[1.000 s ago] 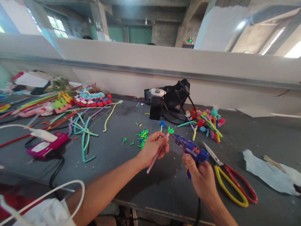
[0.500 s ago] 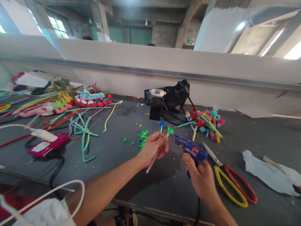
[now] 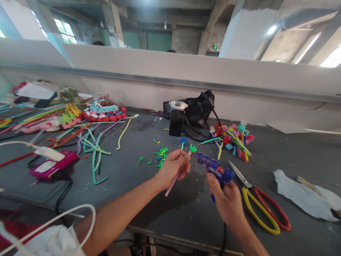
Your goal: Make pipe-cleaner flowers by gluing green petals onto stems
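My left hand (image 3: 177, 167) is closed on a pink pipe cleaner (image 3: 173, 184) that slants down toward me. Green petal-like pieces (image 3: 193, 148) sit at its upper end. My right hand (image 3: 226, 199) grips a blue glue gun (image 3: 213, 166), whose nozzle points left at the top of the pink stem, close to the green pieces; whether it touches them I cannot tell. Just beyond lies a blue pipe cleaner flower (image 3: 183, 140) on a pale stem. Small green and yellow cut pieces (image 3: 161, 155) are heaped left of my left hand.
Scissors (image 3: 259, 202) with red and yellow handles lie right of my right hand, near a pale crumpled sheet (image 3: 301, 192). Finished-looking flowers (image 3: 234, 138), a phone (image 3: 177, 122) and a black bag (image 3: 201, 108) stand behind. A magenta power box (image 3: 54, 165) and loose pipe cleaners (image 3: 97, 151) lie left.
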`<state>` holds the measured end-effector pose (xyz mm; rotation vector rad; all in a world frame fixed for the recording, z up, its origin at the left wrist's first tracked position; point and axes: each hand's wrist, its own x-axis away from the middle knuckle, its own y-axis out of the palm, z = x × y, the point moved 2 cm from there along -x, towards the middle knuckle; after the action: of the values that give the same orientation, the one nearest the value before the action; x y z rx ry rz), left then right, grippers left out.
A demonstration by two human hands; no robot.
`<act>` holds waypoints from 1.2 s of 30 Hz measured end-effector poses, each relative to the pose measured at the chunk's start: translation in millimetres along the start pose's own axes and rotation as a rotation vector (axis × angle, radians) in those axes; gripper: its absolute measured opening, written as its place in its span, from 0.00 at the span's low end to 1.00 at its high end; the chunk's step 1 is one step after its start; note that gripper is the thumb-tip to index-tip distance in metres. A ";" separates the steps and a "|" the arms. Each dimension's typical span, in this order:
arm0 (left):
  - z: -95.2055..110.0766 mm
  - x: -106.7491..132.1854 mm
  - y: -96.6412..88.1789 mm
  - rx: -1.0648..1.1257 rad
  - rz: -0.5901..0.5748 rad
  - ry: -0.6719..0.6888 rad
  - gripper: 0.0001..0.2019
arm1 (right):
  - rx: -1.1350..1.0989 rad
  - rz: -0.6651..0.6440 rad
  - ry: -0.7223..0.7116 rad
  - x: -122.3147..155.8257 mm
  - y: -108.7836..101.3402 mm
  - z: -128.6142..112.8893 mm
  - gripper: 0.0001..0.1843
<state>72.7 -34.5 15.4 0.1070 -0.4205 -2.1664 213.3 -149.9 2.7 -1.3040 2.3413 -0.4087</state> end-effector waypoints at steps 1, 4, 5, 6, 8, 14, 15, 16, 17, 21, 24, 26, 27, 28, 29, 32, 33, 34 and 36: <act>0.3 0.2 0.2 0.001 0.000 0.000 0.09 | -0.005 0.001 0.001 -0.3 0.3 0.4 0.28; 0.7 0.6 0.6 0.001 -0.002 -0.002 0.08 | -0.006 0.007 -0.011 -0.7 0.0 0.2 0.28; 0.7 0.5 0.7 0.001 -0.004 -0.002 0.08 | -0.001 0.010 -0.017 -0.6 -0.5 -0.4 0.28; 0.5 0.4 0.6 -0.001 -0.005 -0.001 0.08 | 0.006 0.014 -0.023 -0.5 -1.0 -1.2 0.28; -0.1 -0.1 0.1 -0.001 -0.005 0.001 0.09 | 0.022 0.023 -0.035 -0.2 -2.1 -3.0 0.28; -1.1 -0.9 -1.4 -0.006 0.005 0.009 0.08 | 0.039 0.027 -0.038 -0.9 -2.1 -5.6 0.28; -1.0 -0.9 -1.4 -0.005 0.005 0.010 0.08 | 0.034 0.028 -0.036 -1.0 -2.1 -5.8 0.28; -0.9 -1.0 -1.4 -0.004 0.006 0.010 0.08 | 0.030 0.031 -0.035 -1.0 -2.2 -6.2 0.28; -0.7 -1.0 -1.3 -0.004 0.006 0.009 0.08 | 0.028 0.033 -0.033 -0.9 -2.3 -6.6 0.27; -0.2 -1.6 -1.2 -0.005 0.012 0.010 0.08 | 0.027 0.018 -0.021 -0.4 -2.7 -8.3 0.28; 0.0 -2.1 -1.6 -0.004 0.011 0.013 0.08 | 0.027 0.006 -0.013 -0.6 -2.2 -8.1 0.28; 0.1 -2.4 -1.8 -0.002 0.007 0.016 0.08 | 0.027 0.004 -0.006 -0.9 -1.6 -7.3 0.28; 0.2 -2.5 -1.9 0.000 0.005 0.018 0.08 | 0.024 0.003 -0.003 -1.1 -1.4 -7.0 0.28; 0.1 -2.5 -1.9 0.001 0.004 0.017 0.08 | 0.019 0.003 0.001 -1.1 -1.2 -6.8 0.28; 0.0 -2.4 -1.9 0.001 0.004 0.016 0.08 | 0.013 0.004 0.004 -1.1 -1.1 -6.6 0.28; -0.4 -2.0 -2.1 -0.006 0.011 0.013 0.07 | -0.003 0.014 0.006 -0.5 -1.5 -6.2 0.27; -0.5 -1.9 -2.2 -0.008 0.012 0.014 0.07 | -0.004 0.018 0.006 -0.2 -1.8 -6.1 0.27; -0.5 -1.9 -2.2 -0.010 0.013 0.015 0.07 | -0.004 0.020 0.006 0.1 -2.0 -5.8 0.27; -0.3 -1.9 -2.3 -0.010 0.013 0.019 0.06 | -0.008 0.021 0.013 0.6 -2.2 -5.1 0.27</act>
<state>72.1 -31.9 14.3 0.1186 -0.3989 -2.1528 212.0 -151.4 8.0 -1.2828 2.3676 -0.4021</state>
